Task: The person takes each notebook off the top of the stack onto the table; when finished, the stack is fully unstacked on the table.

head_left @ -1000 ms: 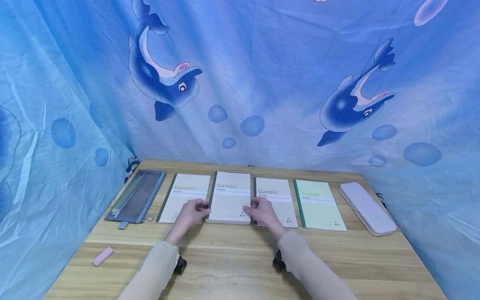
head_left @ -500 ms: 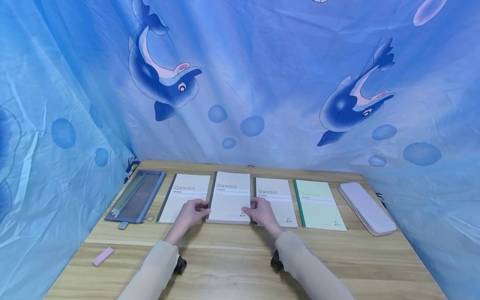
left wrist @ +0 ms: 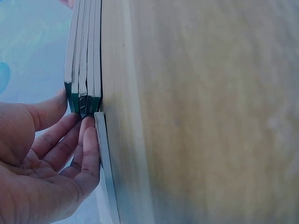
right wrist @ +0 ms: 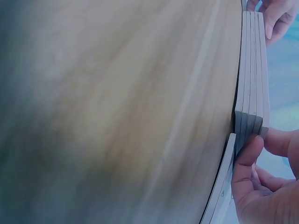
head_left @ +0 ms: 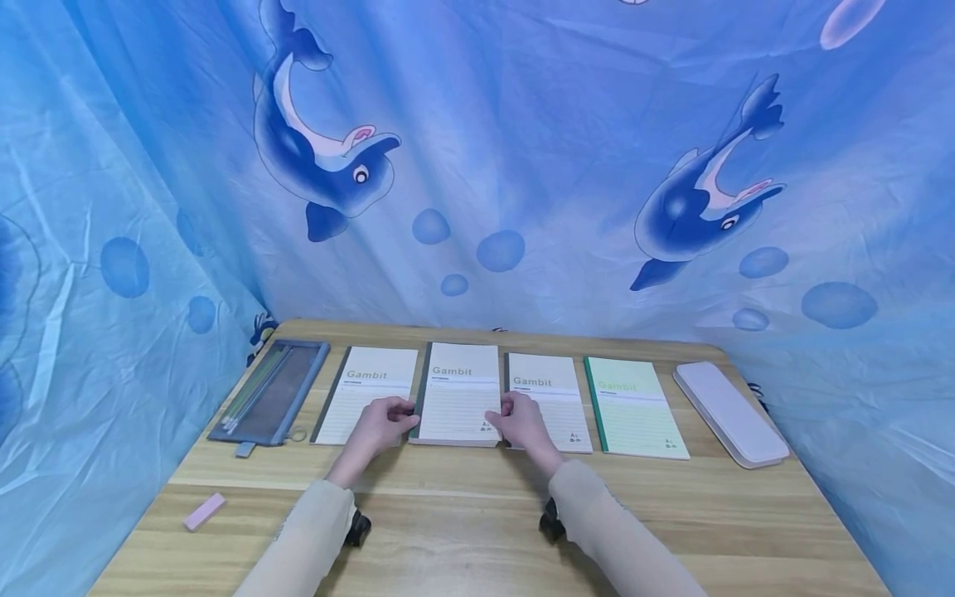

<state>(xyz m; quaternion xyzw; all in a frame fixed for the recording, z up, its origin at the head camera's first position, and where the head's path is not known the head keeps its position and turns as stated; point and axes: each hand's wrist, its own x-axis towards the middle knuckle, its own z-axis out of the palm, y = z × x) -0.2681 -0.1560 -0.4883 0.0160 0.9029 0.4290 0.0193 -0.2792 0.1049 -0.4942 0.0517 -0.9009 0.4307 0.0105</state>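
A stack of several Gambit notebooks (head_left: 460, 394) lies second from the left in the row, a white cover on top. My left hand (head_left: 382, 424) holds its left side, fingertips against the dark and green spines and thumb by the upper edge in the left wrist view. At the stack's right side, my right hand (head_left: 525, 421) grips the lower corner, thumb on the top notebook and curled fingers at the side edges. Seen from the right wrist, the top book of the stack (right wrist: 252, 60) juts past those below. My wrists pass over the neighbouring white notebooks.
A white notebook (head_left: 373, 381) lies left of the stack, another white notebook (head_left: 552, 414) right of it, then a green notebook (head_left: 642, 410). A mesh pencil pouch (head_left: 276, 394) is far left, a pale case (head_left: 731, 414) far right. A pink eraser-like block (head_left: 204, 512) lies front left.
The upper part of the stack has shifted slightly right and toward me, and a green spine now shows at its left edge. Both hands stay nearly in place.
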